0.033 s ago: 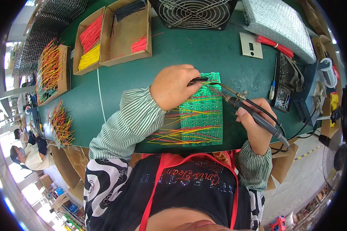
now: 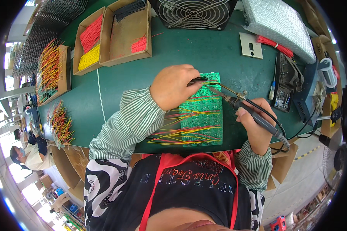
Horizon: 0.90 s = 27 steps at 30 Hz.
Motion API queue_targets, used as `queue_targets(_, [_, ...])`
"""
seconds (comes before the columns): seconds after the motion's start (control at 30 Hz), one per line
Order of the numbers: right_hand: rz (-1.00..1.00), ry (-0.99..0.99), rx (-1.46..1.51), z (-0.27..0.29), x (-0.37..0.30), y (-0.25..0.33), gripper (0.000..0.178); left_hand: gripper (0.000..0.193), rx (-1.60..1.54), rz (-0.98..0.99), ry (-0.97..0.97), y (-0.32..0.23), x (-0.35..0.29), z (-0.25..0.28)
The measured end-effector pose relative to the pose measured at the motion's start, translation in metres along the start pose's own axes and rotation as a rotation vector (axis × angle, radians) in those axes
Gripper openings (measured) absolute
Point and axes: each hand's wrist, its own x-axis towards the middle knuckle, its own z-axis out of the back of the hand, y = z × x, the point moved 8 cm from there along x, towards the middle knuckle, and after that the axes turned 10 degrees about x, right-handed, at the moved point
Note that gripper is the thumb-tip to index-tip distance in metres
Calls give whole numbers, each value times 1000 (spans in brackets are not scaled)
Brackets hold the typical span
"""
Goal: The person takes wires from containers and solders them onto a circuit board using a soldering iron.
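A green circuit board panel (image 2: pixel 202 122) lies on the bench in front of me, with red and yellow wires (image 2: pixel 181 133) lying across it and sticking out to its left. Over its upper left part, my left hand (image 2: pixel 176 86) is closed on a bundle of black wires (image 2: pixel 198 80), their ends above the board's top rows. My right hand (image 2: pixel 257 120) grips the grey handle of a soldering iron (image 2: pixel 260 120) from the right. The iron's tip and a thin brass tube clamped to it reach the board close to the black wire ends. My left fingertips are partly hidden.
Cardboard trays (image 2: pixel 126 59) of red, yellow and black wires stand at the back left. Wired boards (image 2: pixel 61 123) lie at the left. A fan (image 2: pixel 196 14) stands at the back. To the right are a black tool tray (image 2: pixel 284 86), a blue soldering station (image 2: pixel 307 92) and bubble wrap (image 2: pixel 277 25).
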Motion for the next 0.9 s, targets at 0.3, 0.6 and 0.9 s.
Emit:
queue_targets(0.3, [21, -41, 13, 11, -3, 7, 18, 19, -5, 8, 25, 1, 0, -1])
queue_targets(0.6, [42, -64, 11, 20, -6, 8, 17, 14, 295, 75, -343, 2, -6, 56])
queue_targets(0.9, [24, -88, 6, 26, -5, 6, 17, 18, 60, -44, -11, -22, 16, -8])
